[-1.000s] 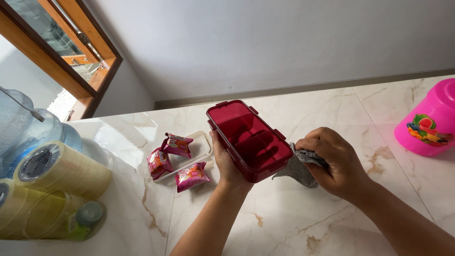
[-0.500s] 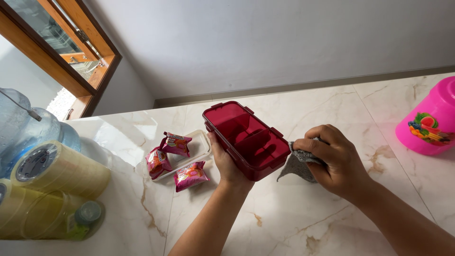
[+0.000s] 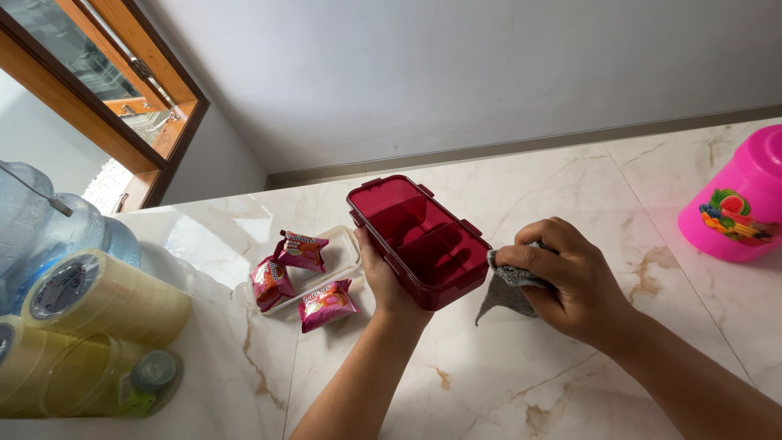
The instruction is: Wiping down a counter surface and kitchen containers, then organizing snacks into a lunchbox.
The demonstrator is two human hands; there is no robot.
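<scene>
- The left hand (image 3: 389,281) is closed around the near end of the red box (image 3: 417,239), with the palm under it and the thumb on the side wall. It holds the box tilted in the air, in the middle of the frame, and the open side faces us.
- The right hand (image 3: 570,281) is closed too. It pinches a grey cloth (image 3: 505,292) and presses the cloth against the right edge of the box.
- The box looks like stiff, thin plastic with dividers inside. I think it is light and one hand can carry it easily. The smooth walls may be slippery if they are wet, so the rim and the small latches on the sides seem the best places to hold it.
- The cloth is soft and hangs down loosely below the fingers.
- To the left of the box, a clear tray (image 3: 346,253) lies on the marble floor (image 3: 489,383) with pink snack packets (image 3: 301,250) on it and beside it.
- At the right edge stands a pink cup (image 3: 737,204), upside down.
- At the lower left are tape rolls (image 3: 98,297) and a water jug (image 3: 41,228).
</scene>
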